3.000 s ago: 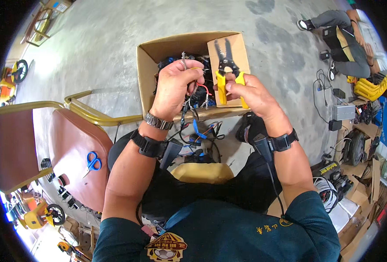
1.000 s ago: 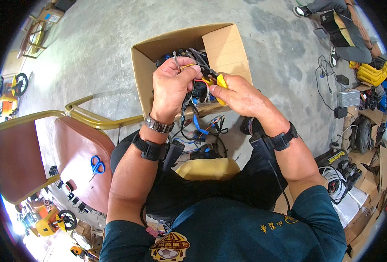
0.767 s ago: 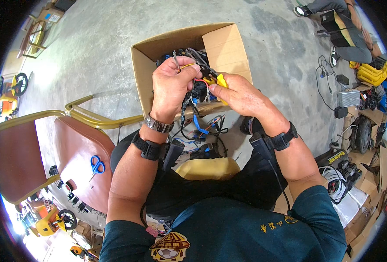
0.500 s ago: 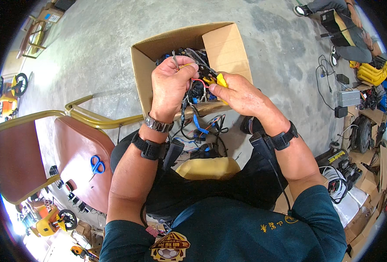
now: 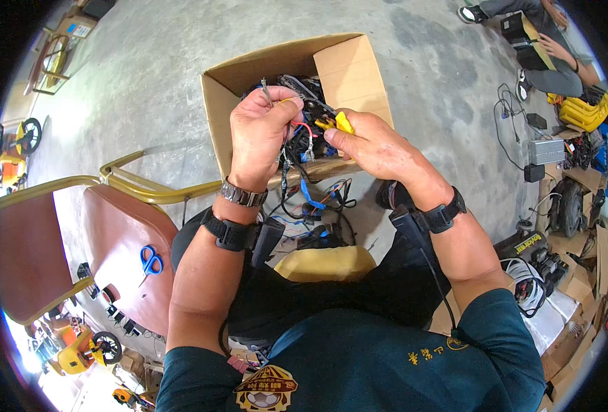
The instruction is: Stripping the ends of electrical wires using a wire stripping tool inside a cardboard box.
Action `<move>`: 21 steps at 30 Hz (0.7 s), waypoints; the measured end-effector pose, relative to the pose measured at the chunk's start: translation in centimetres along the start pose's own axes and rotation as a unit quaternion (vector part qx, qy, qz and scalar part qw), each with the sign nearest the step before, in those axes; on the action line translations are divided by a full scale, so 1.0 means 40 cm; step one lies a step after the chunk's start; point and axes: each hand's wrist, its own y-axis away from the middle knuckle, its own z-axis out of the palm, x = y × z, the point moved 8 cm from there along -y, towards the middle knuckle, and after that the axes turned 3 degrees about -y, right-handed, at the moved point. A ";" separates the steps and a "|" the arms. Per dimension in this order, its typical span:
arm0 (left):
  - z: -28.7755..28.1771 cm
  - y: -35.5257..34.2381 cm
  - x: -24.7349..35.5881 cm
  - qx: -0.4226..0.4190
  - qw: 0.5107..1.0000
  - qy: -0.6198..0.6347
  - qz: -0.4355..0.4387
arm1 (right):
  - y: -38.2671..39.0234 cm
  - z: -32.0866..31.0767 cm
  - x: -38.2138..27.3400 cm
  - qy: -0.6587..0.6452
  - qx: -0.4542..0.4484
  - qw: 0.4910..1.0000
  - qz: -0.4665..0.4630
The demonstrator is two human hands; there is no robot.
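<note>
My left hand (image 5: 262,134) pinches the stripped end of a wire harness (image 5: 304,128), with grey, yellow and red strands showing and dark cables hanging below. Just to its right, my right hand (image 5: 369,144) is closed on a wire stripper (image 5: 343,122) with yellow handles, tilted toward the wires; its jaws are partly hidden among them. Both hands are over an open cardboard box (image 5: 350,69) that holds a tangle of black and blue cables (image 5: 295,88). More loose cables (image 5: 324,199) lie below the box, between my knees.
Blue scissors (image 5: 151,261) lie on a pink chair seat (image 5: 111,233) at my left. Another person (image 5: 568,72) sits at upper right, hands by a black box (image 5: 520,41). Power bricks (image 5: 536,173), a metal case (image 5: 546,151), a yellow plastic piece (image 5: 585,110) and cardboard clutter line the right side.
Over three seconds the stripper has tilted down from upright to among the wires. Lately both my hands have shifted slightly left and up in view. The other person's hand has moved onto the black box.
</note>
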 end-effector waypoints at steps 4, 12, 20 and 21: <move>-0.001 0.001 0.001 -0.001 1.000 0.002 -0.012 | -0.002 0.003 0.001 -0.009 0.000 1.000 -0.012; -0.009 -0.001 -0.001 -0.013 1.000 0.016 -0.013 | 0.004 -0.008 -0.014 0.022 0.032 0.998 -0.039; 0.005 0.006 -0.002 -0.012 1.000 0.010 -0.020 | 0.001 0.004 0.016 -0.026 -0.007 0.999 -0.022; 0.006 0.008 -0.001 -0.012 1.000 0.005 -0.021 | -0.001 0.003 0.013 -0.027 -0.007 0.999 -0.021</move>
